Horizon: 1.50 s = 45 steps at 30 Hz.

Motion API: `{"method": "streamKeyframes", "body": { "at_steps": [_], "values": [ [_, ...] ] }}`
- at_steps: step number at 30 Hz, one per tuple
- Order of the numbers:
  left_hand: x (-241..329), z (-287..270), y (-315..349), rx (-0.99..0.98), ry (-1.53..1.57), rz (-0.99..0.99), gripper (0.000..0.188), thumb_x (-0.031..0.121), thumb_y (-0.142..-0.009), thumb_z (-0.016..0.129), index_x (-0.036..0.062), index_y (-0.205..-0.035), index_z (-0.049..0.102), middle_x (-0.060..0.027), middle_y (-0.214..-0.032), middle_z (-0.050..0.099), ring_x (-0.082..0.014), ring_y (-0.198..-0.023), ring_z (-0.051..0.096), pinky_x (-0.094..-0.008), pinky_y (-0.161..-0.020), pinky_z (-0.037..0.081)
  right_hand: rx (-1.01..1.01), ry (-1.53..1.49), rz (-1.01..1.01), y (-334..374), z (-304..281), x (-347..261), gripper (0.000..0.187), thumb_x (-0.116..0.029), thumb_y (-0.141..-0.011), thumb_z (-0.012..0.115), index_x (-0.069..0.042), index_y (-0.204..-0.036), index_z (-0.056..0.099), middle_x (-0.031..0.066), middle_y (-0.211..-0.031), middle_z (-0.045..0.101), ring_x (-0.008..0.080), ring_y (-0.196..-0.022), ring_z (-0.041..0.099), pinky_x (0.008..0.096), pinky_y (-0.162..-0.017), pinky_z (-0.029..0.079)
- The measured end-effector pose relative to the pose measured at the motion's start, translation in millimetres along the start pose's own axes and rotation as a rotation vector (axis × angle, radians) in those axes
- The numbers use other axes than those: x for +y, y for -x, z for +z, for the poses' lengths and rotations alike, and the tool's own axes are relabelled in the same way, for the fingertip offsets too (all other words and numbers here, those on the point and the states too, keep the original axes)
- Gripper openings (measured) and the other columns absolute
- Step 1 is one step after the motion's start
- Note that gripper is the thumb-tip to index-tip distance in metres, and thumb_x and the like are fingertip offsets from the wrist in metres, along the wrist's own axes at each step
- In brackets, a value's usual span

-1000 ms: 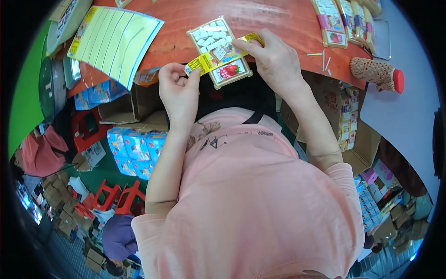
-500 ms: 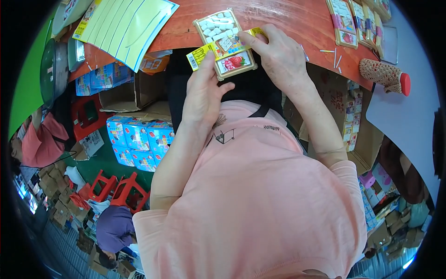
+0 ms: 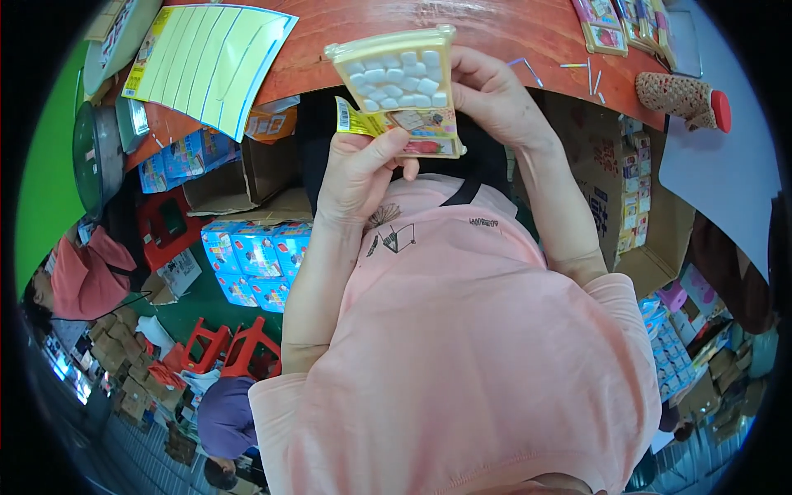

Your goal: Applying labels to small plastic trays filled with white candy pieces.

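A flat clear plastic box of white candy-like pieces is held up in front of me, tilted at the table's edge. Round its lower part lies a yellow printed paper label, its left end sticking out loose. Below the label a strawberry picture shows in the box's lower section. My left hand pinches the label and the box's lower edge between thumb and fingers. On the right side, my right hand grips the box's edge, its fingertips partly hidden behind it.
Yellow label sheets overhang the red wooden table on the left. Finished-looking boxes, thin sticks and a red-capped bottle in a knitted cover lie right. Blue cartons and red stools stand below; other people are nearby.
The box has been raised and tilted toward me. My left thumb has come down onto the label, and my right hand has shifted from the label's right end to the box's side.
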<state>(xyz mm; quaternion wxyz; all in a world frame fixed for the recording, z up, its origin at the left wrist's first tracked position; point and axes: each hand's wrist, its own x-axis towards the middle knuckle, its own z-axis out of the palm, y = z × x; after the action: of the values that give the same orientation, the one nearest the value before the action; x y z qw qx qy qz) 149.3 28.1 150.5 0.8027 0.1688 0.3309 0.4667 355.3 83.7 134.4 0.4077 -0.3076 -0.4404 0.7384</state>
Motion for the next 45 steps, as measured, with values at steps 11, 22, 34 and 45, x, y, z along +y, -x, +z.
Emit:
{"method": "streamKeyframes", "body": {
  "at_steps": [11,22,34,45],
  "values": [
    [-5.2,11.7,8.6,0.062,-0.215,0.160,0.023,0.002,-0.090,0.068,-0.0058,-0.111,0.063,-0.0149,-0.099,0.069,-0.0192,-0.078,0.067,-0.0287,-0.061,0.052,0.174,-0.170,-0.097,11.4,34.9,-2.9,0.022,-0.012,-0.096,0.063,-0.004,-0.117,0.063,0.0011,-0.104,0.067,0.0078,-0.095,0.062,0.0264,-0.087,0.051],
    [3.5,-2.9,9.4,0.146,-0.266,0.148,0.031,0.009,-0.093,0.067,-0.0043,-0.119,0.058,-0.0130,-0.106,0.068,-0.0175,-0.082,0.066,-0.0305,-0.062,0.051,0.184,0.003,-0.107,24.9,64.3,12.9,0.029,-0.012,-0.096,0.065,0.001,-0.121,0.059,0.0015,-0.101,0.064,0.0080,-0.092,0.060,0.0243,-0.084,0.050],
    [-3.4,-3.4,16.9,0.494,-0.982,0.940,0.034,-0.001,-0.081,0.078,-0.0002,-0.111,0.061,-0.0057,-0.108,0.056,-0.0116,-0.083,0.052,-0.0252,-0.073,0.045,0.323,0.462,-0.369,19.2,84.1,21.3,0.028,0.000,-0.092,0.066,0.002,-0.120,0.061,0.0086,-0.112,0.064,0.0144,-0.103,0.061,0.0277,-0.089,0.051],
    [31.2,-4.5,36.2,0.109,-1.229,1.001,0.031,-0.004,-0.076,0.073,-0.0016,-0.107,0.068,-0.0126,-0.109,0.067,-0.0237,-0.097,0.063,-0.0321,-0.083,0.051,-0.056,0.822,-0.757,14.4,45.0,1.4,0.026,-0.009,-0.082,0.073,-0.002,-0.106,0.068,0.0119,-0.108,0.065,0.0268,-0.100,0.063,0.0335,-0.086,0.051]
  ]
}}
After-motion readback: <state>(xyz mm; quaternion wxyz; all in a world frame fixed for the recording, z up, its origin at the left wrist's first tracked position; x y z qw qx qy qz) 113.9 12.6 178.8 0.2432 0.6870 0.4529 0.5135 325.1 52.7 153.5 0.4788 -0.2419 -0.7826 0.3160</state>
